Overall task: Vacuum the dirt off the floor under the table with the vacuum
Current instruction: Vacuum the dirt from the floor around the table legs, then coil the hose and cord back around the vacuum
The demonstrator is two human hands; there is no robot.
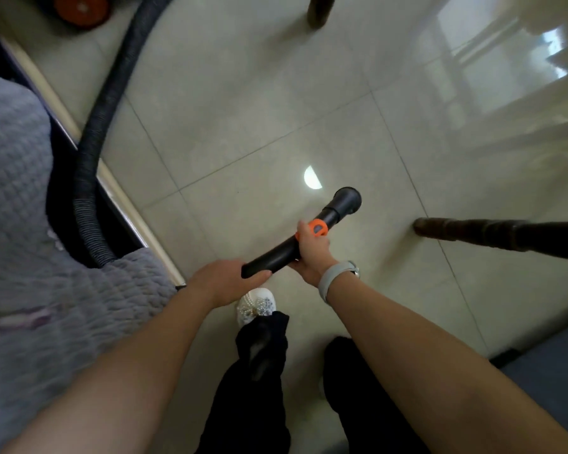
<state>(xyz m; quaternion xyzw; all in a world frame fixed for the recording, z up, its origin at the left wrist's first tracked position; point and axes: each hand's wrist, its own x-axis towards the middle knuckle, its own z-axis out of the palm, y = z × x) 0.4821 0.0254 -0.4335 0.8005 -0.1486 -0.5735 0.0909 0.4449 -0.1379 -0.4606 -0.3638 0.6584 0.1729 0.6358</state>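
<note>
Over floor point(259, 132): vacuum wand point(287, 249), left hand point(223, 281) & right hand point(312, 253) fingers wrapped round it; risk: nozzle point(346, 201) knocks table leg point(492, 235), hose point(102, 126) snags

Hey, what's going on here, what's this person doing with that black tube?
A person is standing on a tiled floor holding a black vacuum wand in both hands. The left hand grips its near end; the right hand grips it just behind the orange collar. The nozzle points down toward the floor between two dark table legs. The ribbed hose curves away past a grey quilted cover. No dirt is visible.
</note>
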